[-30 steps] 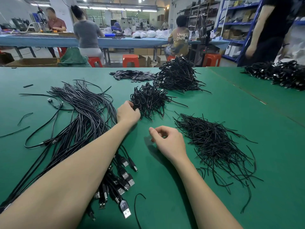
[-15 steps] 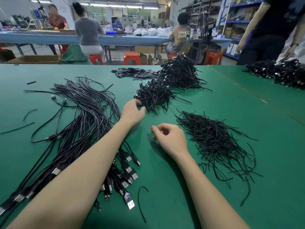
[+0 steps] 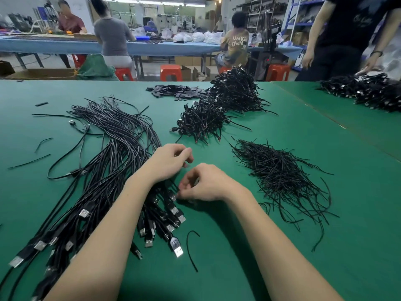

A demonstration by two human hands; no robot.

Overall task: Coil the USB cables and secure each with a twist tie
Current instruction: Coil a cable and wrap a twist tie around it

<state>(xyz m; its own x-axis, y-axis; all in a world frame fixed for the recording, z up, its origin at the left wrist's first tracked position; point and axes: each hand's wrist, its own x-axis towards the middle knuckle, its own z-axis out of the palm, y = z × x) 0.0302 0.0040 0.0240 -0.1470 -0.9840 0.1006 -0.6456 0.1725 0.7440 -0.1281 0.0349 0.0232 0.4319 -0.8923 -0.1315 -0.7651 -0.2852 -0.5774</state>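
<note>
green felt table (image 3: 282, 268) in a busy workshop, blue benches and orange stools (image 3: 170, 72) behind. loose usb cables (image 3: 112, 153) fanned out left, twist ties (image 3: 280, 170) piled right. left hand (image 3: 168, 161) curled and empty over the cables, right hand (image 3: 208, 183) pinching at a plug, can't tell if gripped.

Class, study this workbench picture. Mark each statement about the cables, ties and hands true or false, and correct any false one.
1. The loose pile of thin black twist ties lies to the right of both hands. True.
2. The long straight black USB cables lie on a red tabletop. False: the tabletop is green.
3. The right hand reaches toward the silver USB plugs at the near end of the cable bundle. True.
4. The left hand rests on the heap of coiled black cables. False: it lies apart from that heap, beside the straight cables.
5. One stray black tie lies alone near the plugs. True.
</note>
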